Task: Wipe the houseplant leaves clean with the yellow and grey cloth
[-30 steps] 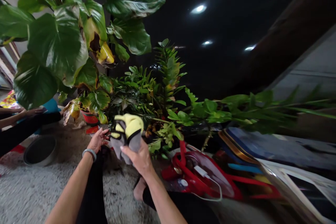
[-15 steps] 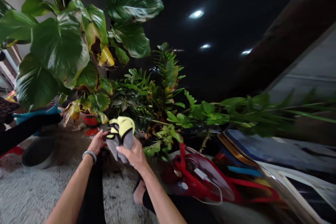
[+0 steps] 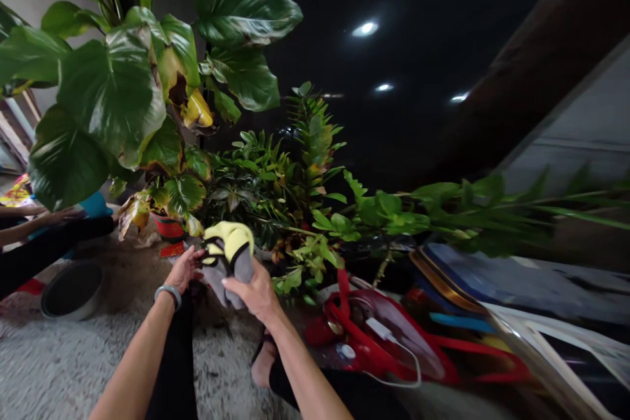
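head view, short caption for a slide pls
Right hand holding a yellow and grey cloth bundle, left hand beside it, near leafy plants and a red bag.

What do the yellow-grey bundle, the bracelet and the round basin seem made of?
The bundle: soft, matte cloth, judging by its folds and edging. The bracelet: perhaps stone or metal, given its smooth, pale sheen. The basin: dull grey, plastic or metal; dim light leaves that open.

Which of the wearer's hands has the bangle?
The left hand: a pale bangle circles its wrist. The right hand, gripping the yellow-and-grey bundle, has a bare wrist.
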The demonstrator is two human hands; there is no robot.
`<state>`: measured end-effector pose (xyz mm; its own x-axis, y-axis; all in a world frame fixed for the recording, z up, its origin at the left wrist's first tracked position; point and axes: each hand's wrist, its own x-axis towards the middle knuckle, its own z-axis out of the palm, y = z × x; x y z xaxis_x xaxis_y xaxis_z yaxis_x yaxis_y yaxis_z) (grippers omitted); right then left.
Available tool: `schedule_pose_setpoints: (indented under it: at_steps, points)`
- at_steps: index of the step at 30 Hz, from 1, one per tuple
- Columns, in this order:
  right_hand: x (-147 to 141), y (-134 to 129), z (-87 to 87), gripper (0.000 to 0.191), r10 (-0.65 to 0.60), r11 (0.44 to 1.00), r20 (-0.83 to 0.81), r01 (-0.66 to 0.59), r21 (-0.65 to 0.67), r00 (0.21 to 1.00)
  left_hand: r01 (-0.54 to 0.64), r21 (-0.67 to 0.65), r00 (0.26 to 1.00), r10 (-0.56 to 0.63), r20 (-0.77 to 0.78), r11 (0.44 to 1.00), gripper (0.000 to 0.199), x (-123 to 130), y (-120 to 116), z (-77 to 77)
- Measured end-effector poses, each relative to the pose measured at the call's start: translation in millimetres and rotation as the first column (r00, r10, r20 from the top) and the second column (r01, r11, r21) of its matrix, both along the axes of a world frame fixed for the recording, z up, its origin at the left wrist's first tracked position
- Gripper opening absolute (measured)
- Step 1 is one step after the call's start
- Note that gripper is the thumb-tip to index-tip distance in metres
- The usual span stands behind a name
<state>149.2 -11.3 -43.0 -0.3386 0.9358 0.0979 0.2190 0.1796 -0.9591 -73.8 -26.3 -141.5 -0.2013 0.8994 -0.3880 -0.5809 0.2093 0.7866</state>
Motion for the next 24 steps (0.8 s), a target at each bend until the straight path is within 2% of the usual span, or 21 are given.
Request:
schedule_pose_setpoints:
  at_steps: [3,5,7,10,12,13,15,17,19,21,22,24]
  points:
    - [5.9,21.2,24.3,0.047,-0.225,0.968,-0.152,0.239,0.078,0.962,-0.017,-0.006,0.999,0.017,-0.028,1.000,0.049,-0.9,0.2,1.4]
    - [11.4,30.2,24.0,0.047,-0.313,0.944,-0.145,0.324,0.059,0.939,-0.016,-0.016,1.000,0.016,-0.025,1.000,0.047,-0.9,0.1,2.5]
    - [16.9,27.3,5.7,0.043,-0.292,0.956,-0.079,0.289,-0.045,0.953,-0.014,-0.016,1.000,0.013,-0.025,1.000,0.047,-0.9,-0.3,3.2]
    - [23.2,0.6,-39.9,0.034,-0.144,0.954,-0.009,0.136,-0.267,0.990,-0.004,-0.015,1.000,0.004,-0.029,1.000,0.047,-1.5,-1.1,3.1]
    - [25.5,-21.1,-62.7,0.027,-0.043,0.943,-0.021,0.034,-0.330,0.999,0.002,-0.019,0.999,-0.003,-0.037,1.000,0.047,-1.9,-1.2,2.7]
    - [26.1,-29.0,-67.2,0.024,-0.008,0.943,-0.035,-0.004,-0.333,0.999,0.003,-0.022,0.999,-0.004,-0.041,1.000,0.047,-2.0,-1.0,2.5]
    - [27.2,-34.1,-60.8,0.024,0.008,0.952,-0.055,-0.024,-0.305,0.998,0.000,-0.028,0.999,-0.001,-0.051,1.000,0.047,-1.8,-0.2,2.4]
    - [28.8,-24.0,-38.9,0.029,-0.059,0.969,-0.062,0.043,-0.242,0.996,-0.002,-0.031,0.998,0.000,-0.057,1.000,0.047,-1.2,0.6,2.6]
    - [30.7,-4.9,-14.3,0.037,-0.197,0.972,-0.081,0.184,-0.145,0.977,0.001,-0.029,0.998,-0.003,-0.061,1.000,0.048,-0.8,1.1,3.0]
    - [31.6,13.4,-0.1,0.046,-0.335,0.942,-0.120,0.332,-0.045,0.934,0.004,-0.023,0.998,-0.006,-0.059,1.000,0.048,-0.7,1.0,3.1]
    - [31.1,19.4,0.4,0.050,-0.387,0.922,-0.134,0.387,-0.022,0.912,0.004,-0.020,0.998,-0.005,-0.057,1.000,0.048,-0.8,0.8,2.9]
    - [28.5,21.6,-12.2,0.051,-0.416,0.908,-0.112,0.407,-0.096,0.902,-0.001,-0.013,0.999,0.000,-0.048,1.000,0.047,-1.4,0.3,2.2]
